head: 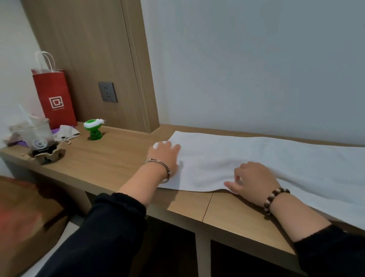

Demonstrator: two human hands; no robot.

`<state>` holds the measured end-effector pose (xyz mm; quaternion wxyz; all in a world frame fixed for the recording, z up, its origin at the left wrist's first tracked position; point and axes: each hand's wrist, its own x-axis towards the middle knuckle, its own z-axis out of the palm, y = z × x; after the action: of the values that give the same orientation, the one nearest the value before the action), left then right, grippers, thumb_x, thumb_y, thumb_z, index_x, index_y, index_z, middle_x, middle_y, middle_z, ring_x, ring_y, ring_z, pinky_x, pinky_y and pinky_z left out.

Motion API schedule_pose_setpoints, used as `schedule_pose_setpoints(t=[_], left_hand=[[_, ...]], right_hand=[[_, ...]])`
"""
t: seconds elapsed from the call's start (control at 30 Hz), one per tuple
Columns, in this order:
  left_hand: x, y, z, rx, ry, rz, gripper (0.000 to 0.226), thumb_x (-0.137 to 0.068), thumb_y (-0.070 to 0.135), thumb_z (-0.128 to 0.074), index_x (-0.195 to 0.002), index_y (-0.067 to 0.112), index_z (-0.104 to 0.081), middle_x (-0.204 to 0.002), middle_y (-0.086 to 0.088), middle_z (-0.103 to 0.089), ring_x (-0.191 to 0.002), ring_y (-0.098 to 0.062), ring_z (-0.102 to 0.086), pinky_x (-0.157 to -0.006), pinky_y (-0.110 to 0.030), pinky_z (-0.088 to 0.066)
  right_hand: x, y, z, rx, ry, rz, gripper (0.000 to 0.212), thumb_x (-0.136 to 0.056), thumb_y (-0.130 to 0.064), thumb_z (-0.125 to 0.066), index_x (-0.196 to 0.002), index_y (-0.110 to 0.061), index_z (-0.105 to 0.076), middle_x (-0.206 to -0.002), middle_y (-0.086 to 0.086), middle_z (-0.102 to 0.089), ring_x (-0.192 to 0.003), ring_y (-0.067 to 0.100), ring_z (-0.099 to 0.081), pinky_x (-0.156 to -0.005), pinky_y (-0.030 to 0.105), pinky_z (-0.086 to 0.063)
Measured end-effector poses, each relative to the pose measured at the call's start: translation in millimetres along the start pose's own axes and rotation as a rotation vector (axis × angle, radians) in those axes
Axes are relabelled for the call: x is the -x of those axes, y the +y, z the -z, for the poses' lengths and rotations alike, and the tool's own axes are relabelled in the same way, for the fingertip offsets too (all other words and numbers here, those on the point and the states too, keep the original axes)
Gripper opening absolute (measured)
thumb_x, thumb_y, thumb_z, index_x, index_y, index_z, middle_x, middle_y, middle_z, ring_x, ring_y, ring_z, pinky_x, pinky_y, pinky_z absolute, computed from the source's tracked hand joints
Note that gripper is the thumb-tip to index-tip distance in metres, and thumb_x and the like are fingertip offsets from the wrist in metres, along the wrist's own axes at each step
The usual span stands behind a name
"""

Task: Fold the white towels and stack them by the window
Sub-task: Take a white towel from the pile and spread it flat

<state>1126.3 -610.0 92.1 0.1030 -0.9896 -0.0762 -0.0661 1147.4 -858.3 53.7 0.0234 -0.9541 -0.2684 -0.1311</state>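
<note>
- Location: 1 white towel (265, 153) lies spread lengthwise on the wooden worktop (113, 161), along the wall. Its left end is under the left hand (164, 159), and its right part runs out of view. No window shows in this view.
- Left hand: flat on the towel's left end, fingers (175, 148) straight and spread wide, pressing the cloth — holding nothing.
- Right hand (254, 178): at the towel's near hem, fingers bent, the index lying along the edge. Blur hides whether it pinches the hem, so I cannot tell.
- Step in hand, as judged: smoothing and squaring the towel ahead of the 1st fold.
- Procedure:
  - Stroke from the middle outward to clear the soft ridges near the centre.
  - Set the near hem parallel to the worktop's front edge. The hem sits close to that edge, so do not drag the cloth toward the body.
  - Pinch both corners of 1 end firmly before lifting. Lay hem onto hem, then press the crease flat.
- Clearance: the green gadget (93, 129), drink cup (38, 136) and red paper bag (54, 98) stand well to the left — fold away from them.
</note>
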Motion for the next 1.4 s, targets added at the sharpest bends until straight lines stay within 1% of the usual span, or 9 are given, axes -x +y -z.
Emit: schedule_pose_setpoints(t=[0.1, 0.27, 0.37, 0.47, 0.57, 0.7, 1.0, 1.17, 1.4], left_hand=[[12, 34, 2, 0.242, -0.095, -0.270, 0.029, -0.096, 0.034, -0.043, -0.117, 0.024, -0.060, -0.118, -0.002, -0.058, -0.113, -0.023, -0.051, -0.091, -0.033, -0.040], [13, 40, 23, 0.136, -0.334, -0.154, 0.027, -0.091, 0.022, -0.042, -0.078, 0.014, -0.065, -0.064, -0.001, -0.064, -0.078, -0.026, -0.068, -0.076, -0.030, -0.054], [7, 48, 24, 0.054, -0.182, -0.068, 0.022, -0.092, 0.016, -0.040, -0.092, 0.013, -0.061, -0.088, -0.005, -0.062, -0.087, -0.029, -0.060, -0.070, -0.030, -0.044], [-2, 75, 2, 0.164, -0.174, -0.091, 0.041, -0.099, 0.033, -0.031, -0.136, 0.021, -0.043, -0.140, -0.006, -0.044, -0.127, -0.029, -0.040, -0.095, -0.042, -0.036], [-6, 101, -19, 0.263, -0.386, -0.112, 0.053, -0.098, 0.047, -0.025, -0.148, 0.038, -0.010, -0.159, 0.001, -0.007, -0.144, -0.029, -0.006, -0.109, -0.063, -0.013], [-14, 92, -35, 0.236, -0.401, -0.097, 0.058, -0.097, 0.058, -0.017, -0.147, 0.045, 0.007, -0.158, 0.011, 0.018, -0.146, -0.023, 0.016, -0.109, -0.067, 0.002], [-49, 54, -47, 0.196, -0.356, -0.063, 0.054, -0.099, 0.054, -0.012, -0.149, 0.042, 0.005, -0.158, 0.012, 0.013, -0.146, -0.021, 0.011, -0.112, -0.062, -0.001], [-44, 69, -35, 0.074, -0.265, -0.016, 0.051, -0.101, 0.035, -0.022, -0.150, 0.032, -0.010, -0.160, 0.004, 0.004, -0.146, -0.029, 0.010, -0.110, -0.066, -0.003], [-7, 137, -23, 0.238, -0.315, -0.197, 0.050, -0.103, 0.035, -0.018, -0.151, 0.033, -0.004, -0.160, 0.006, 0.008, -0.146, -0.026, 0.011, -0.112, -0.063, -0.002]], right_hand=[[4, -3, 6, -0.076, -0.078, 0.027, 0.037, -0.093, -0.052, -0.044, -0.091, -0.021, -0.063, -0.096, -0.005, -0.059, -0.087, 0.012, -0.053, -0.078, 0.026, -0.044], [8, 2, 45, -0.698, -0.459, 0.015, 0.033, -0.094, -0.034, -0.055, -0.074, -0.017, -0.075, -0.088, -0.001, -0.072, -0.080, 0.010, -0.064, -0.077, 0.023, -0.050], [-8, 20, 48, -0.539, -0.272, -0.103, 0.025, -0.097, -0.024, -0.049, -0.096, -0.014, -0.072, -0.105, 0.004, -0.069, -0.101, 0.019, -0.061, -0.083, 0.026, -0.044], [-15, 35, 26, -0.151, -0.477, -0.184, 0.047, -0.100, -0.041, -0.036, -0.137, -0.012, -0.043, -0.143, 0.012, -0.043, -0.129, 0.031, -0.042, -0.105, 0.036, -0.035], [-5, 36, -2, -0.047, -0.601, -0.224, 0.073, -0.094, -0.063, -0.021, -0.153, -0.022, -0.004, -0.160, 0.009, 0.002, -0.147, 0.031, -0.003, -0.116, 0.053, -0.012], [0, 25, -18, -0.051, -0.459, -0.266, 0.071, -0.093, -0.066, -0.011, -0.152, -0.030, 0.006, -0.160, 0.003, 0.015, -0.147, 0.026, 0.012, -0.114, 0.059, 0.000], [-47, 8, -33, -0.121, -0.360, -0.272, 0.068, -0.094, -0.062, -0.016, -0.153, -0.030, -0.004, -0.161, -0.001, 0.006, -0.147, 0.022, 0.007, -0.115, 0.055, 0.004], [-51, 6, -18, -0.469, -0.295, -0.282, 0.056, -0.101, -0.040, -0.030, -0.152, -0.023, -0.015, -0.161, -0.001, -0.004, -0.147, 0.017, -0.005, -0.117, 0.045, 0.000], [4, 52, -15, -0.121, -0.378, -0.361, 0.056, -0.100, -0.045, -0.016, -0.152, -0.024, -0.010, -0.161, 0.001, 0.002, -0.147, 0.022, 0.002, -0.116, 0.053, -0.002]])
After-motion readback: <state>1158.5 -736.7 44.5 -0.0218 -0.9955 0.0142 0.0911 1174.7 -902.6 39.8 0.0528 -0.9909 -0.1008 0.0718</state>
